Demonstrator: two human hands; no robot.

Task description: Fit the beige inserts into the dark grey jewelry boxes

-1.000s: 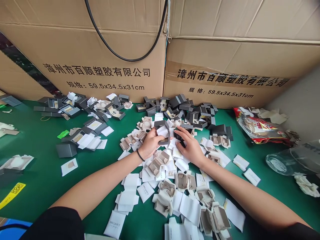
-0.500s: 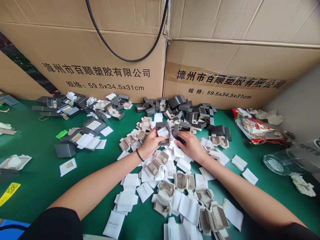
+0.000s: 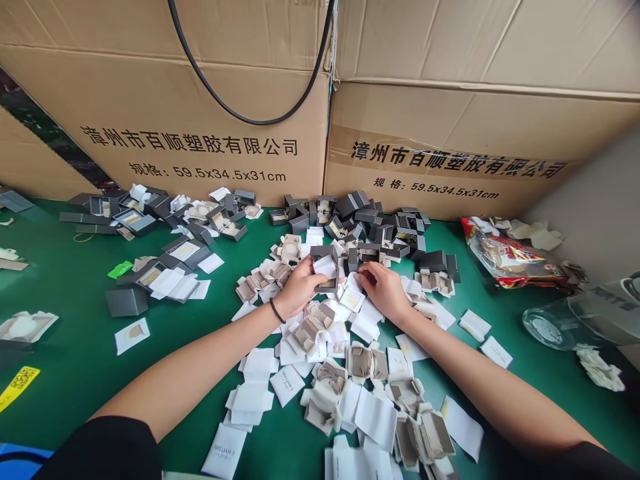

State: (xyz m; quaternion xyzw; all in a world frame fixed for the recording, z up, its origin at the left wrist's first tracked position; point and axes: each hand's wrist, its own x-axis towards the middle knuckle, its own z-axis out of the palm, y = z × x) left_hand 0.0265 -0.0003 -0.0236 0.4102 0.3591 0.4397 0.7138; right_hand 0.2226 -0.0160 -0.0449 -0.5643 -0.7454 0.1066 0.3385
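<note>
One dark box, in left hand's fingers, right hand apart

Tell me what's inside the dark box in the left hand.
A white paper-like piece shows inside the open dark box. It and the left hand cover part of the interior, so anything beneath the piece can't be seen.

Boxes are dark grey, cards white, the tabletop green.
</note>
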